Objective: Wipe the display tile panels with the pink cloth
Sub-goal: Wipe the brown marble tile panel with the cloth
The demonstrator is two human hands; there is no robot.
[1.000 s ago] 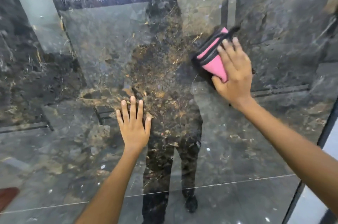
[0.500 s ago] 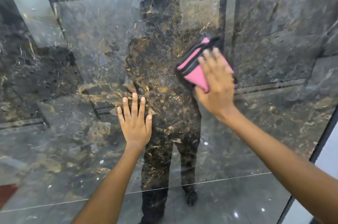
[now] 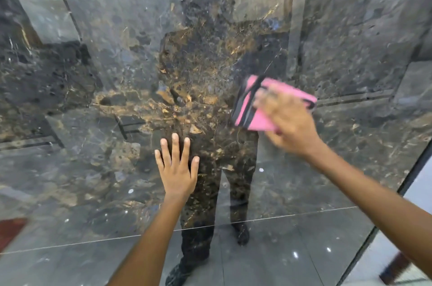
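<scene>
Cloth work on the glossy marble-look display tile panel [image 3: 350, 28], mid-wipe as I judge it.

Nearest me, my left hand [image 3: 176, 170] lies flat on the panel at about 6 o'clock of the gold-veined patch, fingers straight and spread, holding nothing, only bracing. Farther up, toward 3 o'clock of that patch, my right hand [image 3: 288, 125] presses the folded pink cloth [image 3: 257, 108] against the tile; motion blur hides whether my fingers curl round its edge or lie flat on it, so I cannot tell. The cloth has dark stripes and looks soft, light and limp, so I reckon it wants a broad palm over the fold to stop it bunching. The polished face looks slippery and hard, likely brittle at the dark frame edge [image 3: 411, 176] at 4 o'clock.
</scene>
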